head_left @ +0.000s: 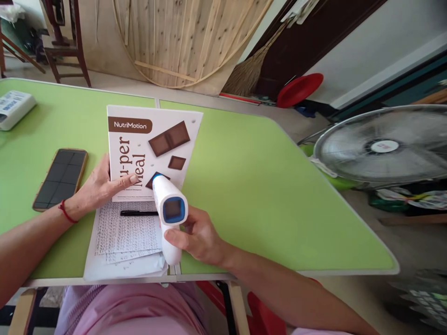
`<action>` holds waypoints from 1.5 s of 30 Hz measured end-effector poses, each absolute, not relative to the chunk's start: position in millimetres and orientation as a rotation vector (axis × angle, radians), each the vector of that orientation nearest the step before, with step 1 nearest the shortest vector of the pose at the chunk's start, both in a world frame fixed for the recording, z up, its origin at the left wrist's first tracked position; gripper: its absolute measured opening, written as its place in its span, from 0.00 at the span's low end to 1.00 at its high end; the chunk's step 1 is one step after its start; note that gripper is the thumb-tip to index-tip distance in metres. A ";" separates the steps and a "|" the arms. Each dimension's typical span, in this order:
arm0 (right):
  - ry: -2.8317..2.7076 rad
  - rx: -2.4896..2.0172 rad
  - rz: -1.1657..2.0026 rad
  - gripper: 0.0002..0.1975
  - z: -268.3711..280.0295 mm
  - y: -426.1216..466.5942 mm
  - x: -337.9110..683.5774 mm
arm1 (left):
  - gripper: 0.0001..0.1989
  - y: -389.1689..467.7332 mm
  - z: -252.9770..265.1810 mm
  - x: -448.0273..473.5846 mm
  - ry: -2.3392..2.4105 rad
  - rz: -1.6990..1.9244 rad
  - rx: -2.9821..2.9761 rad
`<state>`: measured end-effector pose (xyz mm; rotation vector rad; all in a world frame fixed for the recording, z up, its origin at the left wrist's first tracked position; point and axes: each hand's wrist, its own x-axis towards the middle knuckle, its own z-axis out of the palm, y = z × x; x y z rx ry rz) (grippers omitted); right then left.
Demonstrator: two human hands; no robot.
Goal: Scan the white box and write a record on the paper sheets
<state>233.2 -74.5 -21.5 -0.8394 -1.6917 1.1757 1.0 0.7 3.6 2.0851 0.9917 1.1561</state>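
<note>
My right hand (200, 235) grips a white infrared thermometer gun (169, 214) with a blue-framed screen, its nose pointed at a white pouch. My left hand (101, 186) holds that pouch (153, 149) upright on the green table (251, 186); it is printed with "NutriMotion" and pictures of chocolate pieces. Under the pouch lie printed paper sheets (124, 237) with a black pen (138, 213) resting across them. A red string is tied around my left wrist.
A smartphone (61, 177) with a dark screen lies left of my left hand. A white packet (14, 108) sits at the table's far left. An electric fan (382, 148) stands right of the table. A broom, red basin and wooden chair stand behind.
</note>
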 end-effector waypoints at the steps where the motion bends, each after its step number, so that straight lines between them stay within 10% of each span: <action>1: -1.698 -0.837 1.188 0.12 -21.9 -74.8 232.7 | 0.24 0.9 3.8 1.0 0.994 1.148 2.095; 45: -1.809 -0.792 1.137 0.18 -26.8 -70.8 234.6 | 0.27 3.5 2.3 -1.2 1.020 1.116 2.149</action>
